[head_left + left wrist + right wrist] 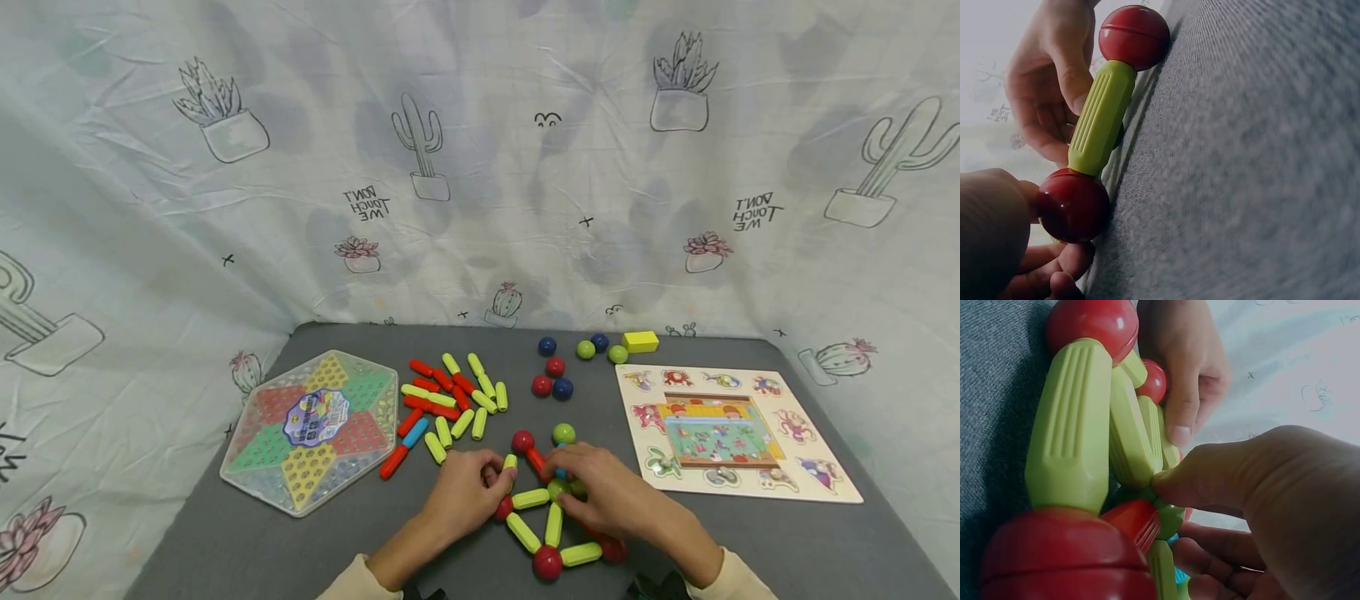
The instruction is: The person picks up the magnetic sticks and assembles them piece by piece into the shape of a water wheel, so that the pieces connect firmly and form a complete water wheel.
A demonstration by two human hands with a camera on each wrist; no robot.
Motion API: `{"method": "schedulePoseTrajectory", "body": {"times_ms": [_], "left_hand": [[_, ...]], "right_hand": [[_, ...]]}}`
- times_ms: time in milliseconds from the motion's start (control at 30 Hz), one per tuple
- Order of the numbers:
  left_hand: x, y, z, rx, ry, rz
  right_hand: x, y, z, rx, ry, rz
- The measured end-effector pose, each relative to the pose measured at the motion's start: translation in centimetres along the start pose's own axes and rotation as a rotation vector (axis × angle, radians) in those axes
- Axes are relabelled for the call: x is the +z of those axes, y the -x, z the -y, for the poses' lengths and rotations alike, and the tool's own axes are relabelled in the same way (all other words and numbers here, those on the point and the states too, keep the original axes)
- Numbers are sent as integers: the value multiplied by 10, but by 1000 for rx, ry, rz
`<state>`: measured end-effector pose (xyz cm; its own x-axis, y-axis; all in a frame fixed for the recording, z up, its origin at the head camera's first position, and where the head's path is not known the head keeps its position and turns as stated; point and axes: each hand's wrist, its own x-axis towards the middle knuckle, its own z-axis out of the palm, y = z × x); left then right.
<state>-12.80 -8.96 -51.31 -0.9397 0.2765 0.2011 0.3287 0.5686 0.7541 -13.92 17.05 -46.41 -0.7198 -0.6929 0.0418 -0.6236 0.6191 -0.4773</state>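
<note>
A flat construction of yellow-green rods (pixel 553 525), red rods and balls lies on the grey table, with a red ball (pixel 547 563) at its near corner. My left hand (pixel 467 485) pinches a yellow-green rod (pixel 510 461) beside the red ball (pixel 504 507) at the construction's left corner. My right hand (pixel 611 490) grips the green ball (pixel 558 489) where several rods meet; in the right wrist view its thumb (pixel 1204 478) presses that joint. A blue piece shows partly behind the right fingers. Another red ball (pixel 612 549) sits below the right hand.
Loose red and yellow-green rods (pixel 462 423) lie left of centre. Several balls (pixel 555 367) and a yellow block (pixel 640 342) stand at the back. A hexagonal game board (pixel 315 429) is on the left, a picture puzzle board (pixel 731 433) on the right.
</note>
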Motion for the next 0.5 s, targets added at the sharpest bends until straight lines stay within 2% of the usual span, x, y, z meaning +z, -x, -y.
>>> {"method": "schedulePoseTrajectory", "body": {"times_ms": [267, 500], "left_hand": [[0, 0, 1, 8, -23, 1], [-1, -1, 1, 11, -39, 6]], "right_hand": [[3, 3, -1, -45, -19, -9], [2, 2, -1, -48, -30, 7]]}}
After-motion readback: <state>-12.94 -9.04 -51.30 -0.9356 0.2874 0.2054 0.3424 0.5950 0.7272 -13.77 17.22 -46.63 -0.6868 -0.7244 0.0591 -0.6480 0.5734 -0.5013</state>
